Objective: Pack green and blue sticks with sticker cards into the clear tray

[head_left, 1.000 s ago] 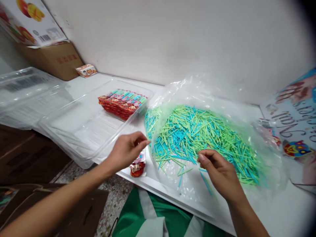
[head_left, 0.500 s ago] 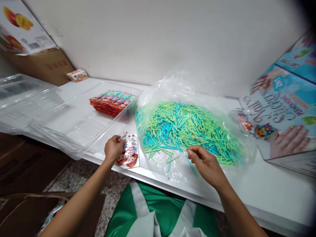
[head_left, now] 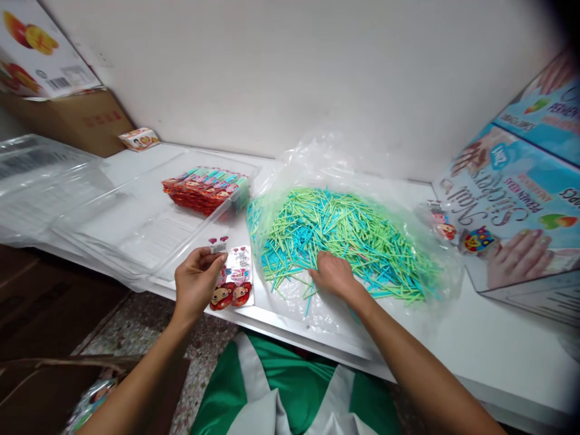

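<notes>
My left hand [head_left: 196, 279] pinches a small printed plastic packet [head_left: 219, 246] by its upper part, with a red-haired cartoon figure at the lower end. Beside and partly under it, a similar printed packet [head_left: 241, 275] lies flat at the table's front edge. My right hand [head_left: 334, 273] reaches down into the front of a heap of thin green and blue sticks [head_left: 344, 223], fingers closed together. Whatever its fingertips grip is hidden. The sticks lie on a clear plastic bag [head_left: 290, 302], spread open on the table.
A clear tray [head_left: 131, 205] holds a stack of red packets [head_left: 203, 190]. More clear trays [head_left: 40, 175] stand at the left. A brown carton [head_left: 86, 121] and small box [head_left: 139, 139] are behind. A blue printed box [head_left: 512, 205] stands at the right.
My right hand has moved left and forward into the sticks. My left hand has shifted slightly left, lifting its packet so that the packet beside it shows more.
</notes>
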`<state>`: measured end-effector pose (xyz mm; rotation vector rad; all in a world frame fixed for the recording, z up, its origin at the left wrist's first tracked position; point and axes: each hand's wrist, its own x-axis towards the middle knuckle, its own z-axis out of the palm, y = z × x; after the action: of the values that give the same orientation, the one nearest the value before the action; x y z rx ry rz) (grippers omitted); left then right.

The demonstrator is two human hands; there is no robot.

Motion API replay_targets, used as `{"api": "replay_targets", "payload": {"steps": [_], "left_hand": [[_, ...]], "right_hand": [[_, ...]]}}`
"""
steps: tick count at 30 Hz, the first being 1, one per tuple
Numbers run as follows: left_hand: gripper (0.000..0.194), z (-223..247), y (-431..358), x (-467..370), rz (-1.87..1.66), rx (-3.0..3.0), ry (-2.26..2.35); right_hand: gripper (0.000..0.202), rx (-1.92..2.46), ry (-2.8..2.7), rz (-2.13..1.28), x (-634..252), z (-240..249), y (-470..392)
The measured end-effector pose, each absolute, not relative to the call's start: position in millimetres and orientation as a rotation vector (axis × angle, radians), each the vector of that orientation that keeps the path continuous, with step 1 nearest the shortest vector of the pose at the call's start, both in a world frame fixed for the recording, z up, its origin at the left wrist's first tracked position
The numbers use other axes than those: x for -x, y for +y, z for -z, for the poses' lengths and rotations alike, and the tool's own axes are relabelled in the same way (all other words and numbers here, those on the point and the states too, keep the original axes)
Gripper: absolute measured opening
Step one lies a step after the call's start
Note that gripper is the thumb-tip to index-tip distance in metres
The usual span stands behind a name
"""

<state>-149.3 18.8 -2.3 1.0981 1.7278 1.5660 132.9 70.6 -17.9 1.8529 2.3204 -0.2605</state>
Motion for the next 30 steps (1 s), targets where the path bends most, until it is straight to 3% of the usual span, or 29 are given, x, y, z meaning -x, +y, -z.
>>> {"api": "replay_targets", "payload": {"steps": [8,15,20,30], "left_hand": [[0.033,-23.5,15.1,114.3,-1.566,-1.051,1.485],[0.032,-33.3,24.2,90.7,-1.554,-1.045,1.358],[0.032,-30.0,37.3,72.4,-1.52,-1.07,1.306],[0.02,-27.9,98.7,-16.9,-1.564,-1.341,1.125]], "right_hand": [[0.025,-1.699,2.299,0.289,-142.5,14.6,79.8],[0.036,-1.79,2.372,0.275,-188.9,8.2,63.8],[0.03,-1.83,2.489,0.356,-201.0,8.7,58.5],[0.014,-1.828,2.908,0.872,-195.6,10.7,45.2]]}}
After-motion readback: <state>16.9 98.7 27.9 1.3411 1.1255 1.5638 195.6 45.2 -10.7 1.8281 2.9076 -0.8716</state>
